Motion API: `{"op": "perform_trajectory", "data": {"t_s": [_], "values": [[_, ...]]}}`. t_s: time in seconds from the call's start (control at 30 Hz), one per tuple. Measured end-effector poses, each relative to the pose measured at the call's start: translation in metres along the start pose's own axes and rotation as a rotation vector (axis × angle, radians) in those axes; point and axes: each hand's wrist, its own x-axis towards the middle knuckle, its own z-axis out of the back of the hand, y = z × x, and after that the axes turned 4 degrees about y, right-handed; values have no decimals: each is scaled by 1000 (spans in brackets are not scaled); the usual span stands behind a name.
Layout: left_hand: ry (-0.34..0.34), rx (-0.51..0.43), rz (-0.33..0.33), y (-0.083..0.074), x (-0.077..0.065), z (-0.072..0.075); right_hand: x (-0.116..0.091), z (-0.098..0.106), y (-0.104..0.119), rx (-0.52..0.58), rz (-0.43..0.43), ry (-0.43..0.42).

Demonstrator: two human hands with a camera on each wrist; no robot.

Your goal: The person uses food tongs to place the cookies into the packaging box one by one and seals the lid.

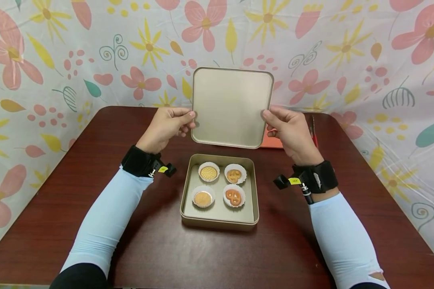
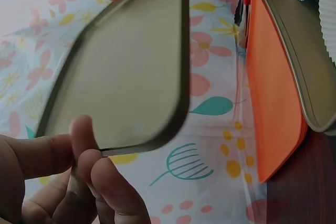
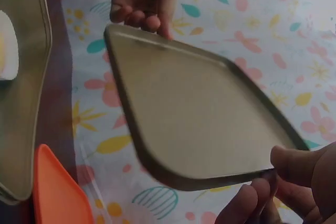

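Note:
A gold-coloured tin lid [image 1: 232,107] is held up, its inner side toward the head camera, above and behind the matching tin box [image 1: 220,218]. My left hand [image 1: 168,125] pinches the lid's left edge between thumb and fingers. At the opposite edge my right hand [image 1: 288,131] grips it the same way. In the box are a pretzel [image 1: 233,197], a round plain biscuit [image 1: 202,199], a dotted round biscuit [image 1: 208,173] and a brown biscuit [image 1: 234,176], each in a white paper cup. Both wrist views show the lid tilted, with thumbs on its inner face.
An orange flat tray or board [image 2: 275,93] lies on the dark wooden table [image 1: 148,249], partly behind the lid and right hand in the head view. A red-and-black slim object [image 1: 314,132] stands beside it. A flowered cloth [image 1: 217,32] hangs behind the table.

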Motion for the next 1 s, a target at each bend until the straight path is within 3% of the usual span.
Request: {"op": "perform_trajectory", "data": {"t_s": [0.27, 0.5, 0.63, 0.77, 1.0], "values": [[38, -31, -17, 0, 1, 1, -3, 6, 10, -12, 60, 77], [43, -16, -39, 1, 3, 3, -9, 6, 19, -205, 35, 127], [22, -17, -29, 0, 3, 4, -10, 6, 22, -288, 25, 156], [-13, -86, -5, -3, 2, 3, -11, 7, 24, -338, 2, 184], [-46, -163, -20, -3, 2, 2, -11, 8, 23, -314, -55, 224]]}}
